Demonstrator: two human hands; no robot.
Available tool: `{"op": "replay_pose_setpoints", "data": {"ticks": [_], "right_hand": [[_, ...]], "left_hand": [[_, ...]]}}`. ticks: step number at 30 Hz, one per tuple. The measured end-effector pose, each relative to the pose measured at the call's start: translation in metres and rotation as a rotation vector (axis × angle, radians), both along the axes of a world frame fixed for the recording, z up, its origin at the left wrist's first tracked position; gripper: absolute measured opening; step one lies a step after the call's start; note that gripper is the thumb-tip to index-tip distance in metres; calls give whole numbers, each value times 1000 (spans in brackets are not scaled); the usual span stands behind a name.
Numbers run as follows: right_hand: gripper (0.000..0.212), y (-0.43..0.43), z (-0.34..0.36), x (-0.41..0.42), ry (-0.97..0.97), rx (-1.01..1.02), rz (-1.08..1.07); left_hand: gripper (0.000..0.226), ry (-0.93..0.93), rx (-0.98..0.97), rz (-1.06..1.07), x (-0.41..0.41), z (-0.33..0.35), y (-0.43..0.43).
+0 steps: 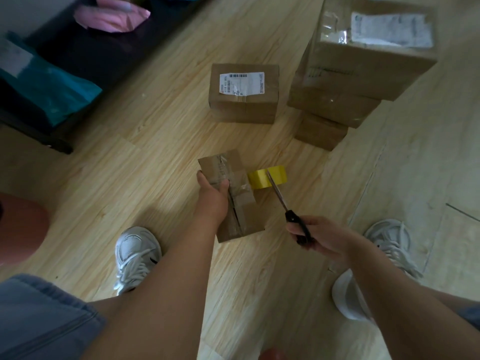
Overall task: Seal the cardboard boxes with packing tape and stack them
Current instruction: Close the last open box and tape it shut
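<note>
Mid-seal: L hand [211,190] gripping small box [249,216], R hand [311,235] clenched on scissors [279,194], blades at yellow tape [255,178] right of it. Next prob: snip, smooth end, onto far-right stack [337,100].

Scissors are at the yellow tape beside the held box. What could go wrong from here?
The left hand alone grips the small box while the scissors in the right hand meet the yellow tape; the box may twist and the cut run crooked.
Once cut free, its roll could drop or roll away.
The stack of boxes has its largest box on top, overhanging; adding another might tip it.
</note>
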State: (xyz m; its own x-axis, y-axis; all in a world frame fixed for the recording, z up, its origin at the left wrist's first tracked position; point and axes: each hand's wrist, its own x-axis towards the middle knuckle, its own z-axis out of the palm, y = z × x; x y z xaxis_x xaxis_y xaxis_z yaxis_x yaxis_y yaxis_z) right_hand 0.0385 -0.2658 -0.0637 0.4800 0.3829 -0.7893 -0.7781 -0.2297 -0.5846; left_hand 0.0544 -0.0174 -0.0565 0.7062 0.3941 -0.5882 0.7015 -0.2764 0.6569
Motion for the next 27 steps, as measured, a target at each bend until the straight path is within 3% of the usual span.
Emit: {"op": "replay_pose_setpoints", "data": {"ticks": [3, 6, 14, 20, 27], "right_hand": [[63, -2, 4, -1, 102, 111, 107], [77, 1, 8, 0, 150, 138, 178], [70, 29, 6, 13, 57, 113, 214], [70, 49, 4, 20, 40, -1, 123], [61, 48, -4, 22, 0, -59, 111]], "left_hand": [[78, -4, 49, -9, 0, 2, -4], [80, -33, 106, -16, 1, 1, -7], [81, -39, 73, -23, -1, -2, -5], [82, -51, 70, -33, -1, -1, -3], [85, -81, 161, -50, 1, -2, -4]]}}
